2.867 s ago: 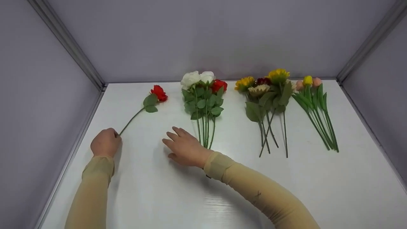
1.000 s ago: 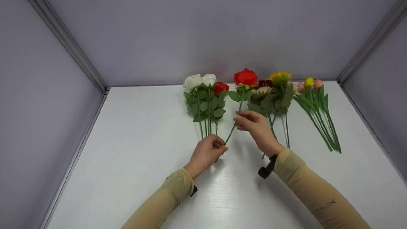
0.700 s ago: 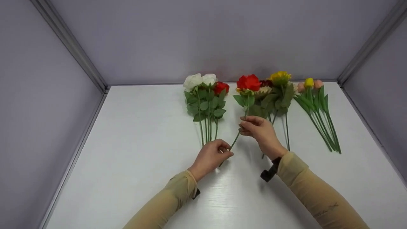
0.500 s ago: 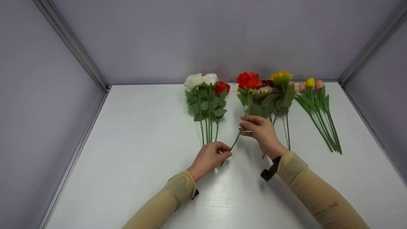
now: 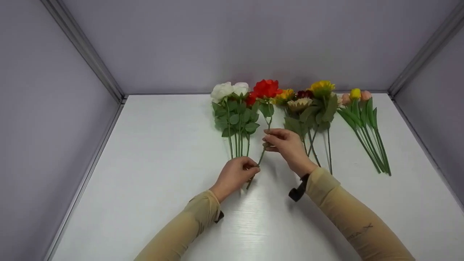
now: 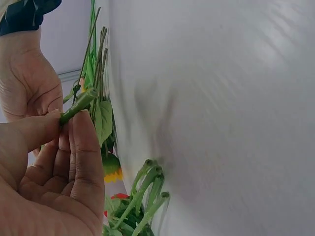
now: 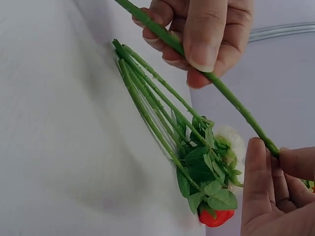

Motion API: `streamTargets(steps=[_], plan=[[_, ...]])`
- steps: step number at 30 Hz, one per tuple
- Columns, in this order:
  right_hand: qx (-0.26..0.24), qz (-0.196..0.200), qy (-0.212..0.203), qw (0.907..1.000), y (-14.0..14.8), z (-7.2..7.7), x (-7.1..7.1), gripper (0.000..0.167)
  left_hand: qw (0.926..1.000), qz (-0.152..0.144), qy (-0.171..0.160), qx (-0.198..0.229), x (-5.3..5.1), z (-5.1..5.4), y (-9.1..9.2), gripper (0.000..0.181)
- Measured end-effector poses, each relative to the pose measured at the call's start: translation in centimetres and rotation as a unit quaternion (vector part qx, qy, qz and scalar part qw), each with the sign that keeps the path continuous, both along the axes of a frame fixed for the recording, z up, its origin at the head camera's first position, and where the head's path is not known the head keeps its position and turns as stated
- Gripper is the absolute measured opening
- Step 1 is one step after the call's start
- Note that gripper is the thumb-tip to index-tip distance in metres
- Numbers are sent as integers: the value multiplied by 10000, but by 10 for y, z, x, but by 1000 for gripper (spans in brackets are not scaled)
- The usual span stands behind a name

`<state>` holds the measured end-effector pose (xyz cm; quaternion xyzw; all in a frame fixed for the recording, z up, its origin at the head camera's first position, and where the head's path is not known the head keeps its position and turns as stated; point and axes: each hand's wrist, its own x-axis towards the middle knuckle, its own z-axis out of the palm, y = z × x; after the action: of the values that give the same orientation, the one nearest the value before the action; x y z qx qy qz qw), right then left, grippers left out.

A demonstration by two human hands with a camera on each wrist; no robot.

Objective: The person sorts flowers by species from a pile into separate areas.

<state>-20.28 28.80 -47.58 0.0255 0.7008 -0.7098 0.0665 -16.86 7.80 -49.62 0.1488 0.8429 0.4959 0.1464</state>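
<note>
A red rose (image 5: 266, 88) is held up above the table by both hands, its bloom near the back wall. My left hand (image 5: 235, 177) pinches the low end of its green stem (image 7: 231, 96) between thumb and fingers. Higher on the stem, below the leaves, my right hand (image 5: 286, 146) pinches it too. Left of the held rose lies a bunch of white roses (image 5: 222, 91) with a red rose (image 5: 251, 98), partly hidden behind it. In the left wrist view, the cut stem end (image 6: 86, 101) sticks out past the left fingertips.
Right of the hands lie yellow sunflowers (image 5: 322, 88) with dark red and cream blooms. Farther right are tulips (image 5: 355, 95), yellow and pink. The white table (image 5: 152, 159) is bounded by grey walls (image 5: 217, 43) at the back and sides.
From lying at the left in my left hand's grip, the red rose came to the middle, and my right hand took hold too. In the last half second both hands shifted it slightly left.
</note>
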Motion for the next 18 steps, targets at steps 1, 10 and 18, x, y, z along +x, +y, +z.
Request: streamTargets(steps=[1,10,18], plan=[[91,7,61,9999,-2,0,-1,35,10000,23,2,-43,-2,1,-3,12],[2869,408,1306,9481,-10,-3,0,45,9947,721,314,-664,-34,7,-48,12],[4904,1135,2301,8329,-19,-14,2,63,9888,1172,31,-919,-58,-1,-64,13]])
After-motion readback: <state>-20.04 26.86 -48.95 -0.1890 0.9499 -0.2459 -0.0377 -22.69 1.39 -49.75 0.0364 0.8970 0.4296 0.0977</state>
